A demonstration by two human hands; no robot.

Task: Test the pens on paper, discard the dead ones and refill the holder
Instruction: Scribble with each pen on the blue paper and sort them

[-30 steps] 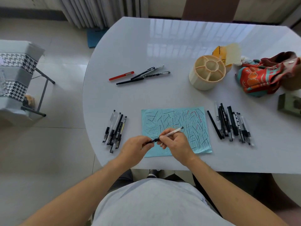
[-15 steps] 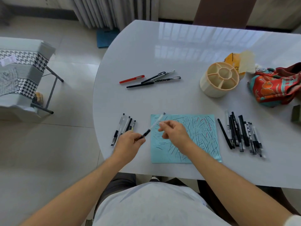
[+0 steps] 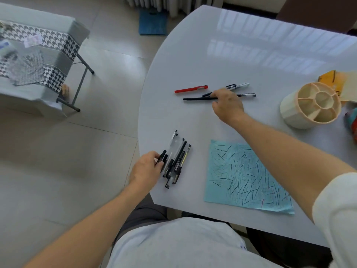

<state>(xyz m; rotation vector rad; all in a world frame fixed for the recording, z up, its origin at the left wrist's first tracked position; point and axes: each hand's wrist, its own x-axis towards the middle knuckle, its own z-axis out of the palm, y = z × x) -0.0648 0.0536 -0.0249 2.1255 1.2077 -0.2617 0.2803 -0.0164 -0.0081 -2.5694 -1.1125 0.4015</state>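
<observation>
The light-blue sheet of paper (image 3: 247, 176) nearest the table's front edge is thick with short test strokes, mostly black with a few coloured, so the testing looks well advanced; just left of it the left hand (image 3: 147, 169) rests at a bundle of black and clear-barrelled pens (image 3: 174, 163), thumb and fingertips curled against the capped ends (whether it actually pinches one I cannot tell). Farther back the right hand (image 3: 228, 104) lies over a loose group of dark pens (image 3: 238, 90), fingers bent down onto a long black pen (image 3: 197, 98), though its fingertips are hidden under the hand; a red pen (image 3: 191, 89) lies just beside that group. Right of these the round cream plastic holder with divided compartments (image 3: 311, 105) stands upright and shows no pens, so the refilling seems wholly undone; which pile counts as dead is unclear. The glossy white rounded table (image 3: 193, 55) reflects a window; beyond lie pale floor tiles (image 3: 58, 151) and a houndstooth-covered folding stand (image 3: 38, 60).
</observation>
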